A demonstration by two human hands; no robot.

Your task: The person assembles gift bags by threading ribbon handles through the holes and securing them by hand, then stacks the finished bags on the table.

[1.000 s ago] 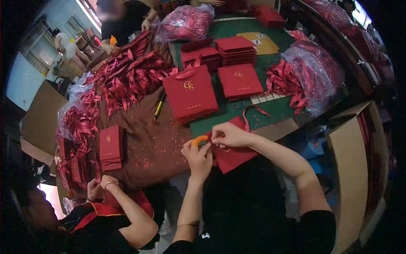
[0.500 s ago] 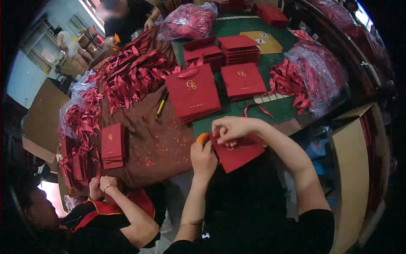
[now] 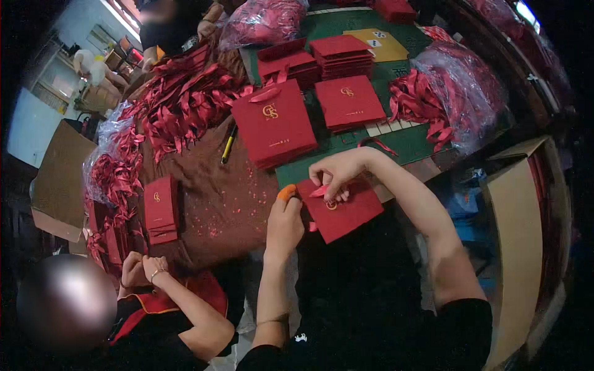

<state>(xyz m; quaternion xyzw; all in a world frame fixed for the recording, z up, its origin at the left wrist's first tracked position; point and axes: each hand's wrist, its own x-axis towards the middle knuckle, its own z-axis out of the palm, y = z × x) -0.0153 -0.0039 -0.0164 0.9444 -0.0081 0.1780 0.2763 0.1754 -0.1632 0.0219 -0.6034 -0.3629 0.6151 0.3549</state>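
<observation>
A small red paper gift bag (image 3: 351, 216) with a gold logo lies at the near table edge in front of me. Over its upper part my right hand (image 3: 337, 176) pinches a pinkish-red ribbon (image 3: 319, 191) between thumb and fingers. My left hand (image 3: 284, 224) is closed in a fist at the bag's left edge. A rounded orange piece (image 3: 287, 192) shows at the top of that fist; whether it is a tool handle or a finger cover I cannot tell. A bit of ribbon (image 3: 312, 227) sticks out beside the left hand.
Larger red bags (image 3: 275, 127) and a stack of flat bags (image 3: 342, 55) stand beyond my hands. Ribbon bundles in plastic (image 3: 461, 93) lie right, a yellow-black pen (image 3: 229, 145) left. A co-worker's hands (image 3: 145, 267) are at lower left. An open carton (image 3: 520, 235) stands right.
My right hand has lifted slightly and turned, and the ribbon in it now shows. The bag's logo is more exposed. My left hand has shifted a little left of the bag.
</observation>
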